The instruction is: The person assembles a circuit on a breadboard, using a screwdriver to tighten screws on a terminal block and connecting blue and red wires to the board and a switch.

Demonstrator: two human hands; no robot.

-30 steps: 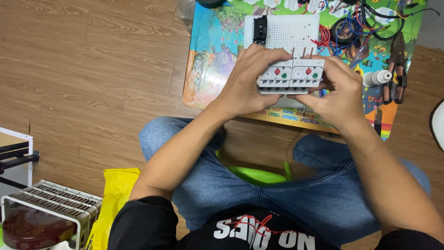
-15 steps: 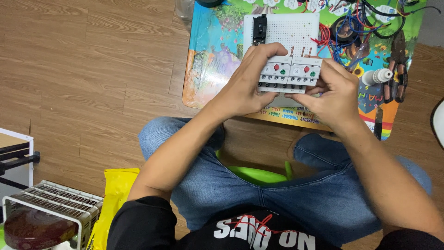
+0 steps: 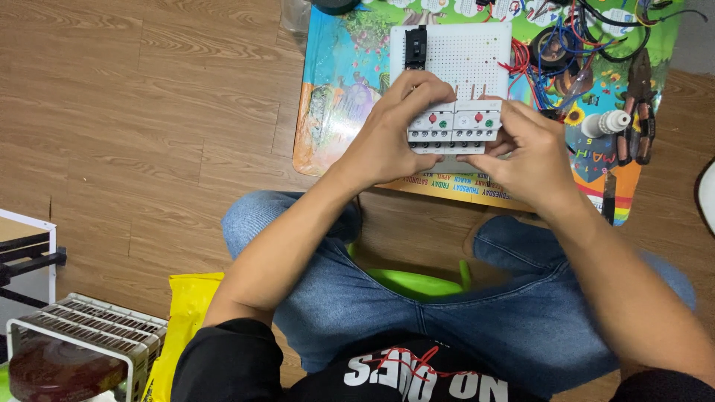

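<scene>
Both of my hands grip a pair of white and grey relay modules with small red and green buttons, held side by side just above the colourful mat. My left hand wraps their left end, fingers over the top. My right hand holds the right end and underside. Just beyond them lies a white perforated board with a black part at its left corner.
Red and blue wires, a tape roll, pliers and a small white bottle lie on the mat's right side. A white wire-fronted heater and a yellow bag sit at lower left on the wooden floor.
The modules and both hands have shifted slightly up toward the white board; the grip stays the same.
</scene>
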